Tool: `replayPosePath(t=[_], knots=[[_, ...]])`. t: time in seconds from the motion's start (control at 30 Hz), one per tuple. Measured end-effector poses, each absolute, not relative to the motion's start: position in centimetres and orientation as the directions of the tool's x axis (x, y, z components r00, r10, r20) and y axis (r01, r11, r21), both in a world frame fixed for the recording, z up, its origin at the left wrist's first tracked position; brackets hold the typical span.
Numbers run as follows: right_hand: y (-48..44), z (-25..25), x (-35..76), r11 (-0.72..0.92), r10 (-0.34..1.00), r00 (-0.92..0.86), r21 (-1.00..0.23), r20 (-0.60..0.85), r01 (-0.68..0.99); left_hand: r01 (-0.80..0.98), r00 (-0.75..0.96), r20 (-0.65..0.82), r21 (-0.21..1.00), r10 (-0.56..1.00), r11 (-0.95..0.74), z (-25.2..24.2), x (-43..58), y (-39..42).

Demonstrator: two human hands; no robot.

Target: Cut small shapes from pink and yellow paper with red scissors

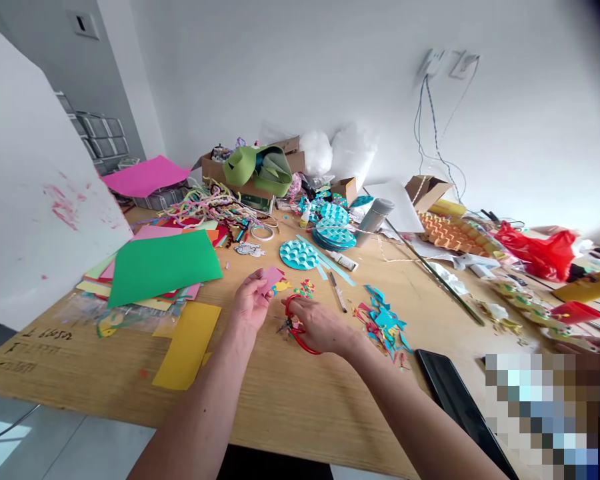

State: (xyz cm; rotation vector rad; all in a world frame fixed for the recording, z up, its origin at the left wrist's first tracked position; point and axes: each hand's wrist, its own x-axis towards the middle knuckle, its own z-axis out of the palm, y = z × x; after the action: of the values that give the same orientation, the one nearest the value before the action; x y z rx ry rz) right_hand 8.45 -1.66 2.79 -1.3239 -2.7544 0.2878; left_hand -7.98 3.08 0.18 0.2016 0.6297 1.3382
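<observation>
My left hand (249, 303) pinches a small piece of pink paper (270, 280) between thumb and fingers, a little above the table. Close by on the right, my right hand (320, 325) is closed on red-handled scissors (307, 347), whose blades point left, low over the tabletop. Tiny coloured paper bits (305, 288) and a small yellow cut-out (281, 286) lie just beyond my hands. Past them is a round turquoise disc with scalloped paper (299, 255). A pen (338, 292) rests to the right of the bits.
Green paper (165, 263) tops a stack at left, with yellow sheets (187, 347) nearer. Turquoise scraps (387, 320) and a black phone-like slab (460, 407) lie right. Behind stand a grey bottle (375, 220) and a felt-filled box (215, 170). A blurred person sits at right.
</observation>
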Motion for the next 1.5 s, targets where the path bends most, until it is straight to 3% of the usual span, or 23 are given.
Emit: replayPosePath(t=[0.2,0.37,0.5,0.67,0.97,1.13,1.2,1.3,1.4,1.5], knots=[[-2.1,2.9,10.0,0.575,0.801,-0.594,-0.187,-0.071,0.797,-0.85,0.104,-0.323,0.462,0.941,0.252,-0.1,-8.0,3.2],[-4.0,4.2,13.1,0.427,0.885,-0.445,-0.143,-0.136,0.893,-0.865,0.127,-0.332,0.423,0.935,0.268,0.0,-7.8,3.1],[-4.0,4.4,11.3,0.528,0.83,-0.554,-0.227,-0.069,0.818,-0.865,0.139,-0.317,0.422,0.938,0.271,0.1,-7.8,3.0],[-2.4,3.7,7.9,0.597,0.772,-0.63,-0.239,-0.088,0.765,-0.854,0.108,-0.32,0.455,0.941,0.252,0.1,-8.2,3.1],[-4.6,3.7,14.1,0.353,0.898,-0.408,-0.287,-0.162,0.89,-0.837,0.141,-0.325,0.466,0.935,0.288,0.7,-7.6,2.6],[-7.2,3.4,17.5,0.254,0.935,-0.311,-0.285,-0.174,0.924,-0.775,0.159,-0.313,0.548,0.936,0.315,0.8,-6.7,2.0],[-7.5,3.1,18.1,0.207,0.967,-0.246,-0.347,-0.072,0.915,-0.737,0.17,-0.29,0.598,0.942,0.317,0.6,-6.0,1.6],[-7.1,2.9,17.7,0.104,0.994,-0.071,-0.591,0.079,0.8,-0.683,0.208,-0.257,0.652,0.944,0.328,0.2,-4.7,0.8],[-6.6,2.9,16.0,0.051,0.998,0.006,-0.835,0.064,0.547,-0.638,0.247,-0.254,0.683,0.935,0.354,-0.1,-3.4,0.0],[-6.2,2.7,14.1,-0.033,0.999,-0.02,-0.93,-0.043,0.366,-0.613,0.27,-0.244,0.703,0.932,0.361,0.0,-2.3,-0.8]])
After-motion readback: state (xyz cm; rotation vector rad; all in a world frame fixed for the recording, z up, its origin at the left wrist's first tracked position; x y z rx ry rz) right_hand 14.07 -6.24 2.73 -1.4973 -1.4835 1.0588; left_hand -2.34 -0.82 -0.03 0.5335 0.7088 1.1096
